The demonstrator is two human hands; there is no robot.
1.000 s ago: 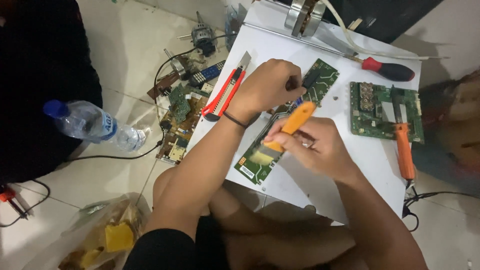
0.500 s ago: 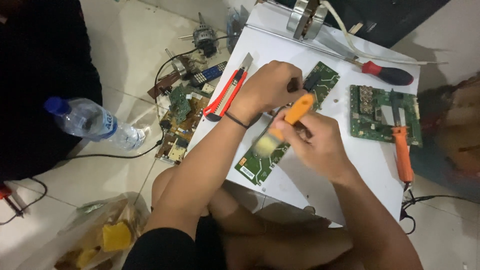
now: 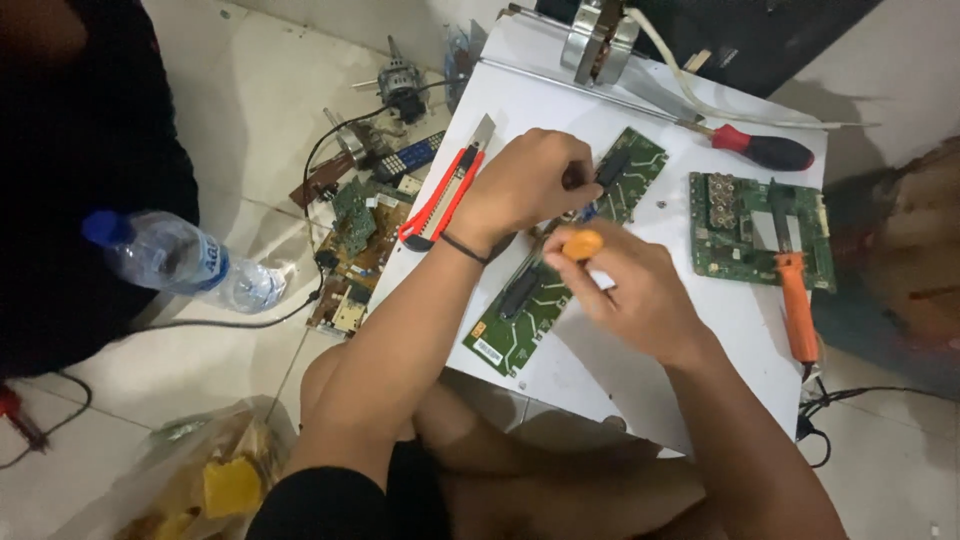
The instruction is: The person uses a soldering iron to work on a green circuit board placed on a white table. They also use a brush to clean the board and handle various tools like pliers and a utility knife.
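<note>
Nearest the camera, a crumpled clear plastic bag with yellow contents (image 3: 215, 480) lies on the pale tiled floor (image 3: 250, 110) beside the person's folded legs. Above them, on the white table (image 3: 650, 385), a long narrow green circuit board (image 3: 530, 305) lies slantwise, its near end toward the person, its far end under the hands. The right hand (image 3: 640, 295) has its fingers clamped around an orange-handled tool (image 3: 582, 244) held upright on the board's middle. The left hand (image 3: 525, 185), a dark band on its wrist, rests on the board just beyond, fingers curled together; whether they pinch anything I cannot tell. Just left of that hand lies a red and grey utility knife (image 3: 445, 190). To the right, an orange-handled soldering iron (image 3: 795, 300) lies across a second, squarer green circuit board (image 3: 745, 225). Farther back lies a red and black handled screwdriver (image 3: 765, 150). On the floor to the left lie a clear plastic water bottle with a blue cap (image 3: 175, 258) and a heap of electronic scrap (image 3: 360, 240).
</note>
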